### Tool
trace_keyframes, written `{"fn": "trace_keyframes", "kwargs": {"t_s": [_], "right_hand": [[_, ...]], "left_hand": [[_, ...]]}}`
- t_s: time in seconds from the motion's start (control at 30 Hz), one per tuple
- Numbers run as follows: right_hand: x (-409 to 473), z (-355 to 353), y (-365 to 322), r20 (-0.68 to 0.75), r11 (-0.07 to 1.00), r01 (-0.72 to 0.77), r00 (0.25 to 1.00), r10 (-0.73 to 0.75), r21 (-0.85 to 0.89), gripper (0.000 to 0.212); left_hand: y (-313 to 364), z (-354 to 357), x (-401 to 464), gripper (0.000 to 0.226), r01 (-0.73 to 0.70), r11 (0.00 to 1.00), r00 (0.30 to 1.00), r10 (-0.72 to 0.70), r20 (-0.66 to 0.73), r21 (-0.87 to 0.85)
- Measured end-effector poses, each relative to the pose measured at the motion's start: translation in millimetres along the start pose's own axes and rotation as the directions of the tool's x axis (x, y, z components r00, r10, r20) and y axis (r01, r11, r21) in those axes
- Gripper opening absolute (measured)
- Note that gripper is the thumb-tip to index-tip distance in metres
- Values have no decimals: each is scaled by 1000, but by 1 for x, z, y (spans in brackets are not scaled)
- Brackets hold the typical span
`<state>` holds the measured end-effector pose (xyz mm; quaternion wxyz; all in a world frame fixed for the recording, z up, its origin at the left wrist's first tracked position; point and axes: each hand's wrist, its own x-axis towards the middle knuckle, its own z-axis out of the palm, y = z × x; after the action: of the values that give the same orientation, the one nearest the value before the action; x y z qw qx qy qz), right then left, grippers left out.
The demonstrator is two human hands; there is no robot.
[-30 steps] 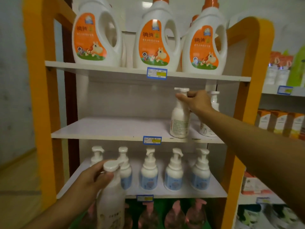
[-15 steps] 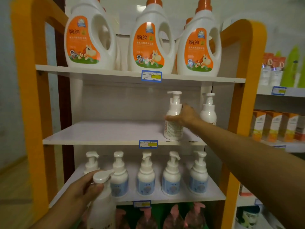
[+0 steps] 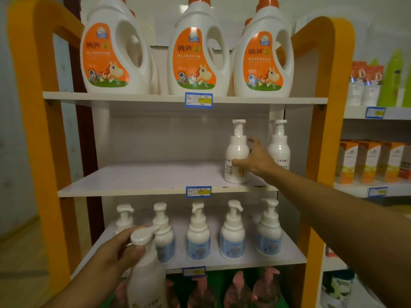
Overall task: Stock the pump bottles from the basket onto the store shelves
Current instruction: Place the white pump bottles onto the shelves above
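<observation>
On the middle shelf [image 3: 142, 178] two white pump bottles stand at the right end. My right hand [image 3: 258, 161] is beside the left one [image 3: 236, 150], with straight, spread fingers and the thumb touching its label. The other bottle [image 3: 279, 145] stands just behind my hand, at the shelf's right wall. Low in the view, my left hand [image 3: 115, 254] grips a third white pump bottle [image 3: 145, 278] round its neck, in front of the lower shelf. The basket is out of sight.
Three big orange-labelled jugs [image 3: 191, 54] fill the top shelf. Several blue-labelled pump bottles [image 3: 198, 236] line the lower shelf, with pink pump bottles [image 3: 238, 292] beneath. Orange side posts [image 3: 327, 130] frame the unit. Boxes [image 3: 369, 163] sit on a neighbouring shelf at right.
My right hand slid from the pump head down the bottle's body, then loosened to spread fingers beside it. The bottle now stands alone on the shelf. My left hand kept its bottle.
</observation>
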<state>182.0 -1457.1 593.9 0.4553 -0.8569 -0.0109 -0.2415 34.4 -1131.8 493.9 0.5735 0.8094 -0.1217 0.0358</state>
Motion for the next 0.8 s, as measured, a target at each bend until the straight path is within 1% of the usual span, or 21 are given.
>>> {"fn": "trace_keyframes", "kwargs": {"t_s": [0.07, 0.1, 0.13, 0.17, 0.23, 0.3, 0.37, 0.47, 0.53, 0.6, 0.7, 0.8], "right_hand": [[-2, 1, -1, -8, 1000, -4, 1000, 4, -24, 117], [-2, 3, -2, -35, 998, -19, 999, 17, -66, 127], [-2, 5, -2, -67, 994, -32, 997, 25, -102, 133], [-1, 7, -2, -100, 992, -40, 995, 28, -120, 132], [1, 9, -1, -145, 994, -42, 989, 28, -97, 117], [3, 7, 1, -136, 998, -38, 990, 30, -57, 106], [3, 2, 4, -93, 999, -29, 995, 27, -23, 103], [0, -4, 8, -35, 998, -12, 999, 14, 58, 109], [-1, -3, 10, -48, 999, -11, 999, 13, 31, 110], [-2, -2, 11, -71, 1000, -19, 997, 19, 3, 100], [-2, -2, 13, -76, 1000, -29, 997, 30, 10, 84], [-4, -1, 15, -85, 999, -15, 996, 18, 29, 75]], "left_hand": [[1, 1, 1, 30, -7, 1000, 1000, 7, -6, 1], [1, 3, 0, 30, -7, 1000, 1000, 7, -6, 10], [2, 4, 1, 30, 1, 1000, 1000, -1, -7, 20], [2, 6, 1, 29, 8, 1000, 1000, -8, 1, 27], [2, 9, 1, 28, 26, 999, 1000, -26, 8, 32], [2, 10, 1, 28, 19, 999, 1000, -19, 3, 29], [2, 11, 2, 28, 9, 1000, 1000, -9, 0, 30], [4, 13, 3, 29, 5, 999, 1000, -6, 17, 34], [4, 15, 3, 30, 9, 999, 999, -11, 34, 49], [5, 18, 3, 30, 14, 998, 999, -16, 44, 54], [5, 19, 6, 30, 10, 999, 1000, -11, 29, 36], [7, 20, 8, 30, 13, 1000, 1000, -13, 21, 13]]}}
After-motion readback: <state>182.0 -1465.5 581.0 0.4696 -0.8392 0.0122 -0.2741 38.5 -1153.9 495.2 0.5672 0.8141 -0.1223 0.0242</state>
